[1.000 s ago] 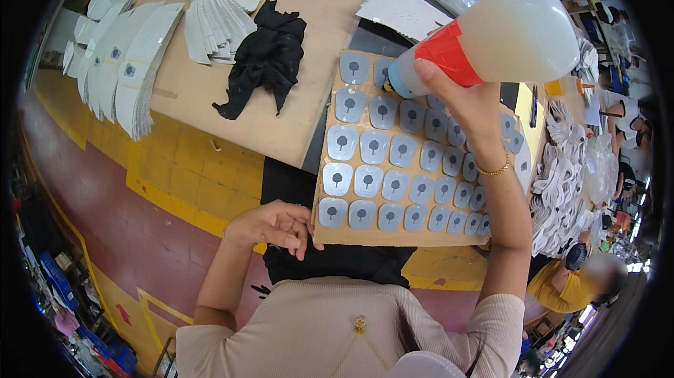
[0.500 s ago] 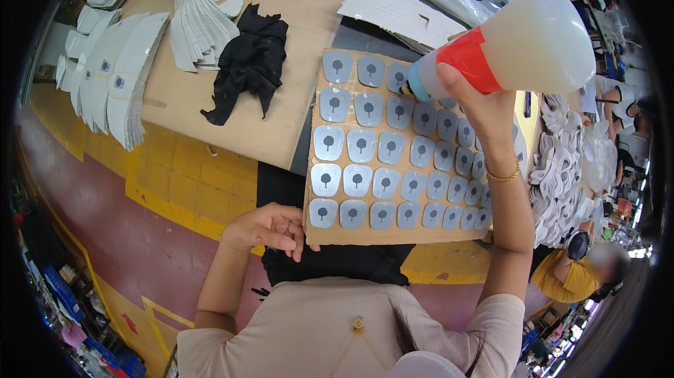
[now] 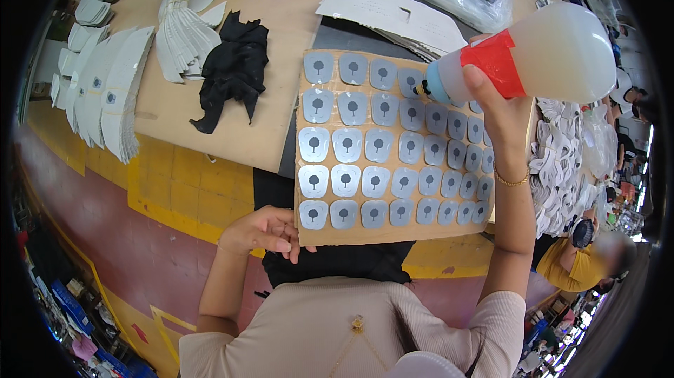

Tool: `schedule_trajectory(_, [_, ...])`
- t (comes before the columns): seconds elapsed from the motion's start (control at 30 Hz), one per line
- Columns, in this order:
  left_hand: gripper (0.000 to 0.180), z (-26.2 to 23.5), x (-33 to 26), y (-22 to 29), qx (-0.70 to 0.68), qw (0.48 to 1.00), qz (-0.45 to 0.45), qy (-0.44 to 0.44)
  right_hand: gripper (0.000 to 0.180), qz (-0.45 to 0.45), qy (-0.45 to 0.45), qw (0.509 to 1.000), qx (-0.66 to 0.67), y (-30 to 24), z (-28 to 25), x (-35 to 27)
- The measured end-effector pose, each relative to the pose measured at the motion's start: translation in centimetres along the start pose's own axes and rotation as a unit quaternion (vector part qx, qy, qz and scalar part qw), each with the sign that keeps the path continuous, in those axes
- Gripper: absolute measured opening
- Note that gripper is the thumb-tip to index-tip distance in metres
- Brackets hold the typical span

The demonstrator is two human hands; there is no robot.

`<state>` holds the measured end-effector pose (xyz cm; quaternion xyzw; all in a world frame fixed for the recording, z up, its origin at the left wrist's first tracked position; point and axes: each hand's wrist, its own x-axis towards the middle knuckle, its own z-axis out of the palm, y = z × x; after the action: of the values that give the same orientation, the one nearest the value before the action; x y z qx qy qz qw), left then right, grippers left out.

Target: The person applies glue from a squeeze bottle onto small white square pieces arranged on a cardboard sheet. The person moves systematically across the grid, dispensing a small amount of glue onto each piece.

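Note:
My right hand (image 3: pixel 495 101) grips a large translucent squeeze bottle (image 3: pixel 562 55) with cloudy contents, red tape and a light blue collar. Tilted down to the left, the bottle has its dark and yellow tip at a grey patch (image 3: pixel 409 80) in the far row. Rows of such patches, each with a dark tree shape, cover a brown cardboard sheet (image 3: pixel 365 236). The sheet's near part juts past the table edge. At its near left corner, my left hand (image 3: pixel 267 232) has its fingers curled partly beneath the edge, holding it; some fingertips are hidden.
A black cloth (image 3: pixel 235 65) and bundles of white cut pieces (image 3: pixel 184 34) lie on the table (image 3: pixel 291 13) to the left. Behind the sheet are stacked white panels (image 3: pixel 390 13) and a clear plastic bag (image 3: pixel 491 6). White pieces (image 3: pixel 554 167) pile up at right, near a person in yellow (image 3: pixel 572 259).
The bottle's tip has shifted right along the far row, from the third patch to the fourth. My left hand stays at the sheet's corner. The whole view has shifted slightly.

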<state>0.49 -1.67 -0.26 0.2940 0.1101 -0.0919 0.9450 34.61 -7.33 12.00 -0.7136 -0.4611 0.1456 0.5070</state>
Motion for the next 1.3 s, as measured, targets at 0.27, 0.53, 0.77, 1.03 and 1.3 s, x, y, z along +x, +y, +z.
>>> schedule_trajectory(0.27, [0.045, 0.5, 0.3, 0.2, 0.023, 0.999, -0.001, 0.031, 0.048, -0.002, 0.014, 1.0, -0.028, 1.9, 0.1, -0.8])
schedule_trajectory(0.53, [0.043, 0.5, 0.2, 0.0, 0.01, 0.999, -0.004, 0.046, 0.04, 0.027, 0.016, 0.999, -0.025, 0.4, -1.5, -0.6])
schedule_trajectory(0.77, [0.04, -0.2, 0.5, -0.4, 0.001, 1.0, 0.001, 0.0, 0.041, 0.017, 0.041, 0.998, -0.039, 1.4, -2.9, -1.4])
schedule_trajectory(1.03, [0.039, 0.2, 0.6, -0.2, -0.011, 1.0, 0.004, 0.014, 0.041, 0.023, 0.033, 0.999, -0.026, 2.8, -2.4, -1.6])
schedule_trajectory(1.3, [0.041, 0.6, 0.7, -0.1, -0.02, 0.999, 0.0, 0.027, 0.039, -0.009, 0.114, 0.993, 0.009, 2.3, -3.7, -1.5])
